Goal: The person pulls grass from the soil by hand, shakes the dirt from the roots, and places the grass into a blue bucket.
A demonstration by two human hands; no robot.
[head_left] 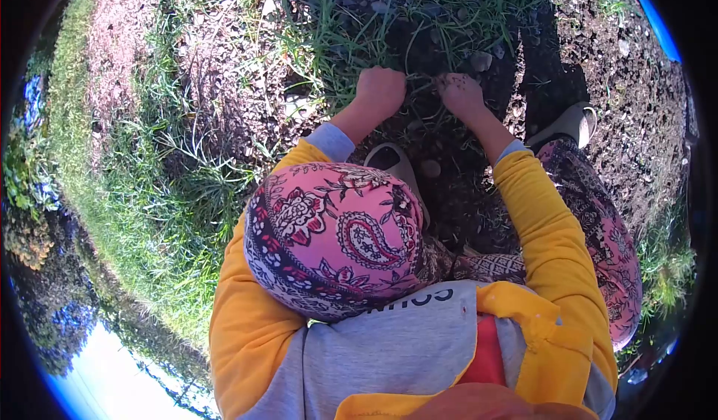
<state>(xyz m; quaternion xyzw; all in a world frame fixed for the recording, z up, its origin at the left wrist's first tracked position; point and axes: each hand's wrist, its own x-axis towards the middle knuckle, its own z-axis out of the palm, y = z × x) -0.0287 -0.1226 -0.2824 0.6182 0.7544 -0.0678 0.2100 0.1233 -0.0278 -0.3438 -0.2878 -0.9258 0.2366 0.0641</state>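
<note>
My left hand (381, 91) is closed in a fist at the edge of a tuft of long green grass (348, 46). A short gap to its right, my right hand (460, 94) has its fingers pinched together, with dark soil stuck on them. Thin pale grass stems run between the two hands, and both appear to grip them; the held ends are hidden by the fingers. Dark, shaded soil (426, 132) lies directly below the hands.
My bent knee (340, 237) in patterned pink cloth rises between the arms. My shoes (393, 162) stand on the soil. A grey stone (481, 61) lies beside the right hand, and a round stone (431, 168) nearer me. More grass (172, 195) grows along the left.
</note>
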